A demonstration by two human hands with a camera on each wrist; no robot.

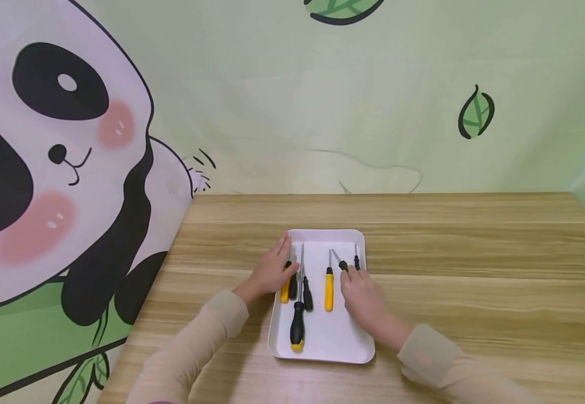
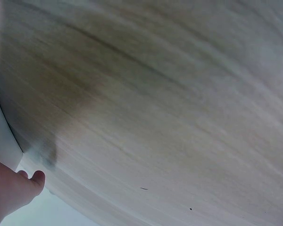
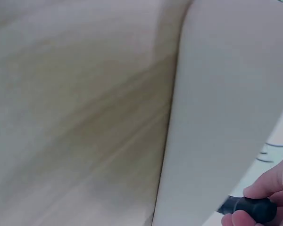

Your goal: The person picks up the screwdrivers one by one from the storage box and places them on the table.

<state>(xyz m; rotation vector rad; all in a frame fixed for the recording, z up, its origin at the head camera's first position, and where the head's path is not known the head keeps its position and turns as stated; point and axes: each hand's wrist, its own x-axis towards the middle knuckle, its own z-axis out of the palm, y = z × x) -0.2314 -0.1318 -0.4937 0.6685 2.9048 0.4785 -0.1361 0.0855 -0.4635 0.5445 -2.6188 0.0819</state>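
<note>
A shallow white tray (image 1: 323, 345) lies on the table with several screwdrivers in it. My left hand (image 1: 270, 269) rests at its upper left edge, fingers straight along the side and thumb over the inside. Between my right fingers and thumb I pinch a black-handled screwdriver (image 1: 343, 265), its shaft slanting up and left; the right wrist view shows its black handle (image 3: 252, 208) in my right hand (image 1: 365, 297). A yellow screwdriver (image 1: 329, 292) lies to its left. Close to my left hand are a long black-and-yellow screwdriver (image 1: 297, 328), a yellow-handled one (image 1: 284, 293) and a black-handled one (image 1: 307, 297).
Another small black screwdriver (image 1: 356, 261) lies along the tray's right wall, beyond my right hand. Wood-grain tabletop (image 1: 474, 269) surrounds the tray. Behind the table rises a pale green wall (image 1: 272, 112) with a panda picture (image 1: 105, 185) at left.
</note>
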